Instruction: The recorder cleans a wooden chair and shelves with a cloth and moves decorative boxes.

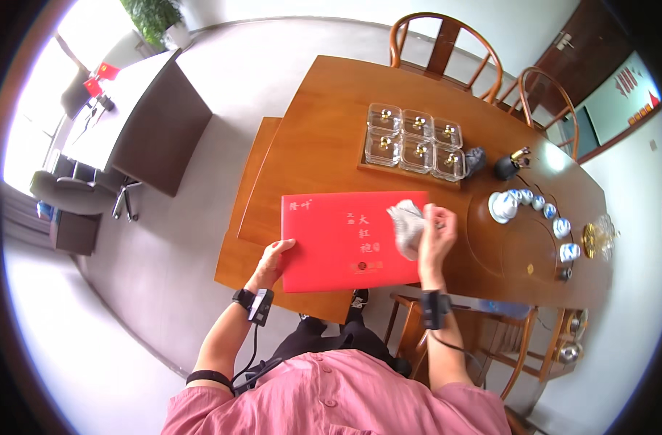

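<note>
Your red box (pixel 313 246) sits in front of you at the near edge of the wooden surface (pixel 323 123), its broad face tipped up so the pale print reads upright to you; whether the surface takes any of its weight, you cannot tell from here. Your left hand (pixel 274 259) grasps its edge at nine o'clock, thumb on the face and the other fingers out of sight, a hold that seems meant to steady the box while leaving most of the face uncovered. At three o'clock your right hand (pixel 437 230) pinches a crumpled grey cloth (pixel 407 226) over that end, bunched, probably for control; blur hides whether the cloth touches. Farther out, at one o'clock, lidded glass containers (pixel 416 145) stand in rows on a wooden tray (pixel 389 172), likely to keep them grouped. At two o'clock a black holder (pixel 505 168) keeps slim tools upright; nearer three, blue-and-white cups (pixel 561 228) follow a curve, seemingly for easy reach.
</note>
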Demonstrator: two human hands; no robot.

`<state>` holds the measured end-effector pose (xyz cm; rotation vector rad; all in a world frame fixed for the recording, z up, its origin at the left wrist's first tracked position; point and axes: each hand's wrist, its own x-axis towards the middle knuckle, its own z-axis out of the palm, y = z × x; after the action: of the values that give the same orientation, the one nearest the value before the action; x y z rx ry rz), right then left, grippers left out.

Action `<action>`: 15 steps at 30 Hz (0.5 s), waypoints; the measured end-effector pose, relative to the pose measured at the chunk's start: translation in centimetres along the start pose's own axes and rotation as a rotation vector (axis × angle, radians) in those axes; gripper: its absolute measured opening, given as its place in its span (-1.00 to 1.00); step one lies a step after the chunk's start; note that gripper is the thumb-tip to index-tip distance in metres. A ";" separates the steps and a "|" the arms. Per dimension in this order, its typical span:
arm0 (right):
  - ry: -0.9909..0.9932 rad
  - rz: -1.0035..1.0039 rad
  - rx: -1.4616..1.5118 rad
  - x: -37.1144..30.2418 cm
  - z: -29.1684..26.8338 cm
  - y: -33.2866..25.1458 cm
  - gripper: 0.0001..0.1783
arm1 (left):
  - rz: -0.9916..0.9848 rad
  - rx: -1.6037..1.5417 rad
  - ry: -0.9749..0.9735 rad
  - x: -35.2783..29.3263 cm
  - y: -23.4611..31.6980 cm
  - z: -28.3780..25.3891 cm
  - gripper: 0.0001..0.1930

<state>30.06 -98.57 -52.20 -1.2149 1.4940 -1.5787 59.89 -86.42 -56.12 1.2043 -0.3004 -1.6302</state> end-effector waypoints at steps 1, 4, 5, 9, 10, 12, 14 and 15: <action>-0.125 -0.134 -0.210 -0.8 0.7 1.8 -0.81 | -0.051 0.039 -0.001 0.3 0.1 1.4 -0.66; -0.368 -0.511 -0.783 -4.1 4.3 5.1 -0.70 | -0.030 0.222 -0.009 0.6 0.2 3.8 -0.67; -0.413 -0.458 -0.640 -4.6 5.8 5.4 -0.71 | -0.098 0.191 0.005 0.6 0.8 4.1 -0.69; -0.773 -0.539 -0.580 -7.6 12.4 3.3 -0.60 | -0.163 0.204 0.034 1.9 0.0 3.1 -0.76; -0.830 -0.638 -0.523 -8.9 14.5 3.4 -0.61 | 0.031 0.374 -0.069 3.9 -2.8 -1.3 -0.79; -0.974 -0.723 -0.552 -10.9 16.4 4.7 -0.63 | 0.005 0.093 0.052 5.3 -5.6 -3.4 -0.75; -0.949 -0.686 -0.557 -9.3 15.8 5.0 -0.65 | 0.026 -0.101 0.177 4.2 -2.7 0.7 -0.68; -0.954 -0.669 -0.517 -8.6 14.9 4.3 -0.67 | -0.142 0.087 0.068 4.1 -2.0 -0.7 -0.65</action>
<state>46.35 -97.19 -59.16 -2.4832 0.8747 -0.6654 59.49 -88.70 -60.14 1.3704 -0.2493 -1.7084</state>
